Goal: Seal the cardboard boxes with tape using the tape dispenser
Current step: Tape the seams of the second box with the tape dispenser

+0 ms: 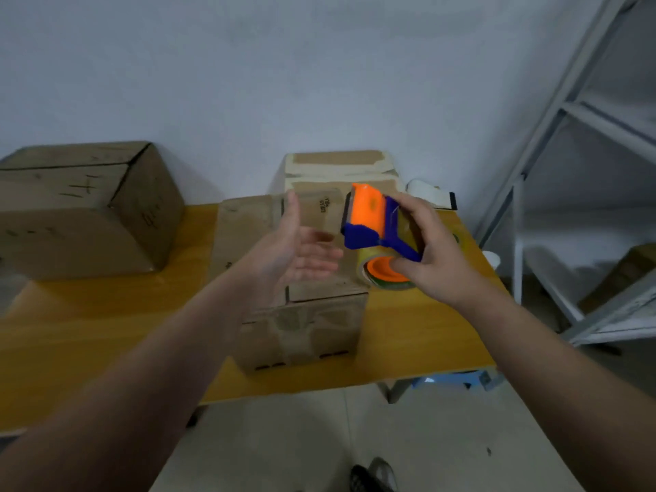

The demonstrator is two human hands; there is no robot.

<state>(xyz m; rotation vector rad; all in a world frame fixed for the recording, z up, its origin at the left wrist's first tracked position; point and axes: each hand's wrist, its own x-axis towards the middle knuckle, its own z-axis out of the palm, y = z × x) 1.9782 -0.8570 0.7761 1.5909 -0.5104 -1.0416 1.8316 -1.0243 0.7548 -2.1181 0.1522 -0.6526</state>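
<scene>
While the right hand (431, 257) grips the orange-and-blue tape dispenser (376, 232) in the air above the middle cardboard box (301, 314) on the yellow table (106, 314), the left hand (294, 250) hovers beside it, fingers spread, holding nothing.

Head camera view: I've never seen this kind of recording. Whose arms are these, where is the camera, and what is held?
There is no machine here. The camera sits on a person's head and looks down, so both arms are that person's own. The right hand grips an orange and blue tape dispenser loaded with a roll, above a small cardboard box on the yellow table. The left hand is open beside it, holding nothing. A larger box stands at the left, a taped box at the back, a metal shelf on the right.
</scene>
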